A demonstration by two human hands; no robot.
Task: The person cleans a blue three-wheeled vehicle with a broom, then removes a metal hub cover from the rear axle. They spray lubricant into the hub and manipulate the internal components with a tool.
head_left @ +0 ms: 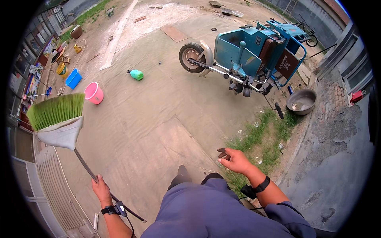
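My left hand (101, 190) grips the dark metal handle of a broom (59, 131), whose green bristles and white plastic head are raised at the left. My right hand (236, 162) is at the right of my legs, over the edge of a grassy strip (266, 135), with thumb and fingers apart and darkened fingertips; I see nothing held in it.
A tipped blue cargo tricycle (238, 51) lies ahead-right beside a grey basin (301, 101). Pink bucket (94, 93), blue tub (74, 78) and green bottle (136, 74) sit on the paving (158, 103). Walls (325, 158) border the right; windowed frontage (22, 146) borders the left.
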